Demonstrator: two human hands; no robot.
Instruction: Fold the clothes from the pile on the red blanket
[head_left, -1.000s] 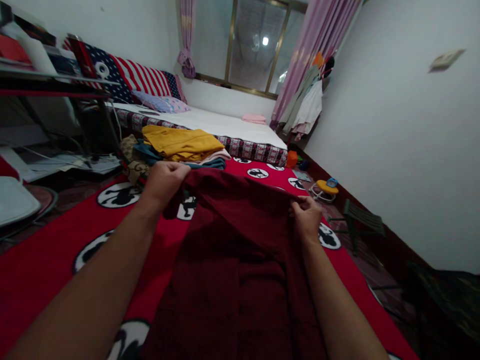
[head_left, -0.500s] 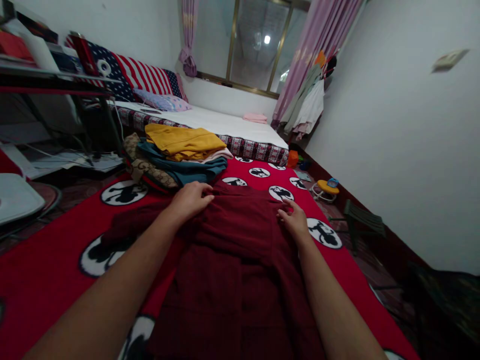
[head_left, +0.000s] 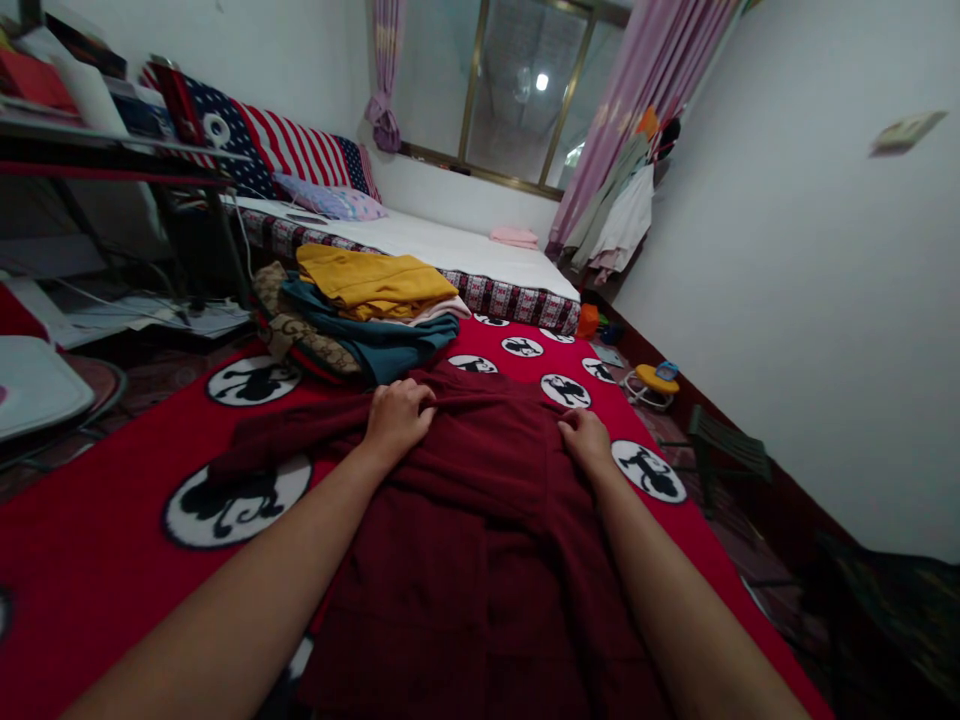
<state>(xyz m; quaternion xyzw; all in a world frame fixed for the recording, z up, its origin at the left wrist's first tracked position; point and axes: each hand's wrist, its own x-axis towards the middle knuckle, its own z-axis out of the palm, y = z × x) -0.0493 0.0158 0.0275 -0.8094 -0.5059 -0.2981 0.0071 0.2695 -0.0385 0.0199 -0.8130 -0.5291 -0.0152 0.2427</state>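
A dark maroon garment (head_left: 480, 520) lies spread on a red blanket (head_left: 112, 480) printed with black-and-white round figures. My left hand (head_left: 399, 418) rests on the garment's upper left part, its fingers curled and gripping a fold of cloth. My right hand (head_left: 586, 438) sits at the upper right edge, fingers closed on the fabric there. One sleeve trails off to the left over the blanket.
A pile of folded clothes (head_left: 360, 305), yellow on top of teal, sits just beyond the garment. Behind it is a bed (head_left: 450, 245) with a flag-patterned pillow. A metal rack (head_left: 112, 160) stands at left, a small stool (head_left: 724, 440) and toys at right by the wall.
Both hands lowered the lifted garment onto the blanket and moved closer together along its top edge. The sleeve now lies out to the left.
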